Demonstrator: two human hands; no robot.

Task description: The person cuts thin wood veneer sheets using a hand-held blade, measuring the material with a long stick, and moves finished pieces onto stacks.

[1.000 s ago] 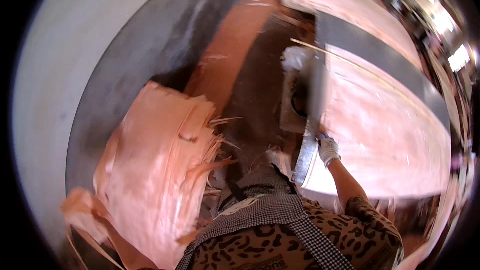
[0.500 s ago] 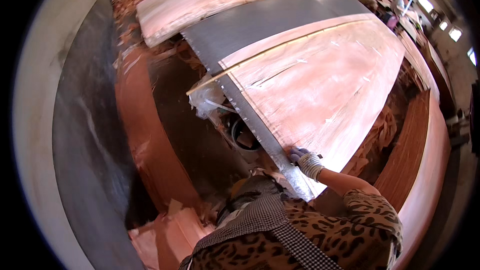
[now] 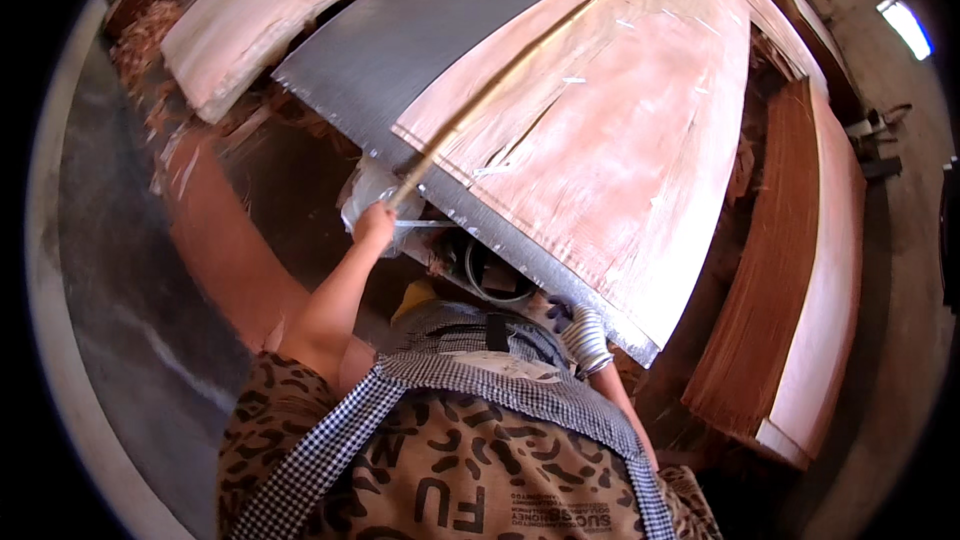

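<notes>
Your left hand (image 3: 374,227) has now closed round the near end of the stick (image 3: 482,100), controlling it; your right hand (image 3: 583,332) has left the sheet (image 3: 620,130), its grip I can't tell.

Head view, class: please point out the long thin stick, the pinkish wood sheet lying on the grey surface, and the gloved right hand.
Long thin stick (image 3: 497,88): head view, partway along its shaft.
Pinkish wood sheet (image 3: 622,140): head view, middle of its upper face.
Gloved right hand (image 3: 584,333): head view, back of the glove.

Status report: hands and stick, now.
Left hand gripping stick at near end. Right hand gloved, by table edge, grip unclear. Stick lies across sheet.
</notes>
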